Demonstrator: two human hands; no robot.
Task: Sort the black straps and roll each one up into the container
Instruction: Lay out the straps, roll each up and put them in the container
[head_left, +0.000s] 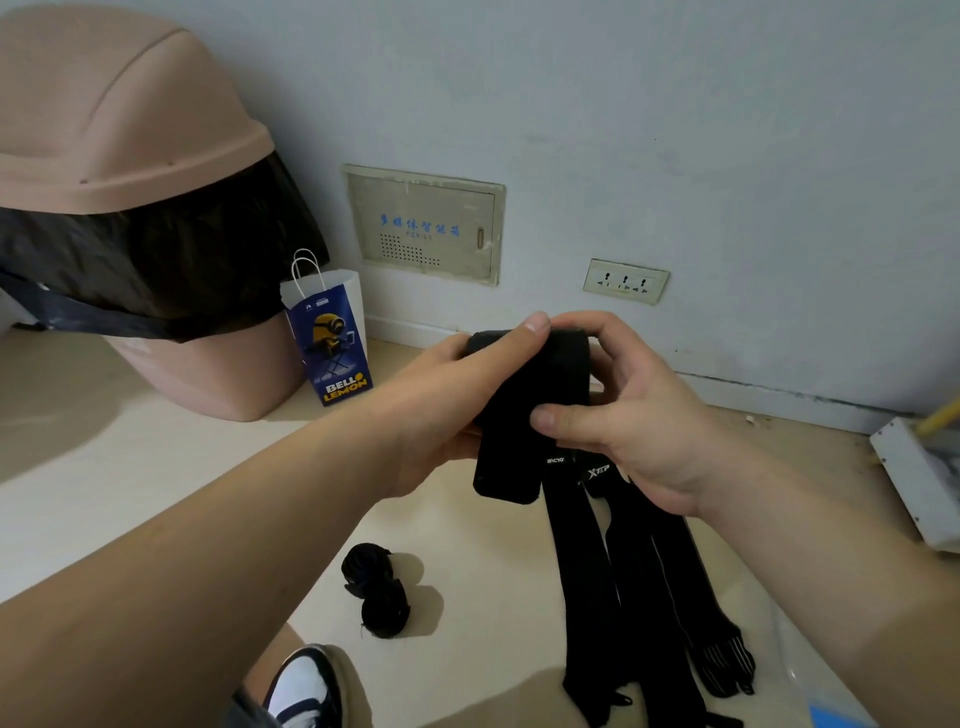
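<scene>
I hold a wide black strap (540, 395) up in front of me with both hands. My left hand (441, 410) grips its left side, thumb laid over the folded top edge. My right hand (623, 410) pinches its right side, thumb pressing the front. Its short end hangs below my hands. Three long black straps (623, 587) lie side by side on the floor beneath, two with white logos at their upper ends. Two rolled-up black straps (376, 590) rest on the floor to the left. A clear container edge (795, 670) shows at lower right, mostly hidden by my forearm.
A pink swing-lid bin (130, 171) with a black liner stands at the left. A small blue paper bag (332, 343) leans beside it. A wall panel (423, 226) and socket (626, 281) are on the wall. A white object (919, 483) sits at far right. My shoe (306, 686) shows below.
</scene>
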